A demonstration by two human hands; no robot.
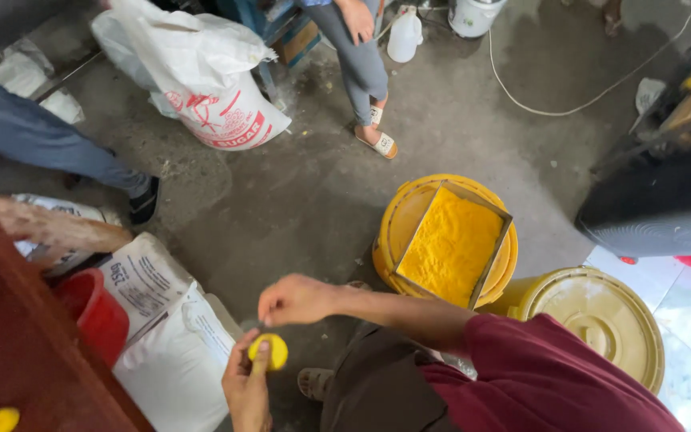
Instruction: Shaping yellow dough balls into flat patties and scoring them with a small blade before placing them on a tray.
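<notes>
My left hand (pixel 245 388) rises from the bottom edge and holds a small round yellow lump (pixel 269 350) between thumb and fingers. My right hand (pixel 293 300), on an arm in a maroon sleeve reaching in from the right, hovers just above the lump with its fingertips pinched together. I see nothing between those fingertips. Below both hands are my brown trousers and a sandalled foot (pixel 313 384) on the concrete floor.
To the right, a square metal tray of yellow powder (pixel 451 244) rests on a yellow bucket (pixel 389 240), beside a lidded bucket (pixel 601 320). White sacks (pixel 169 352) and a red bucket (pixel 93 312) are at left. Two other people's legs (pixel 361 68) stand behind, near a big white sack (pixel 201 72).
</notes>
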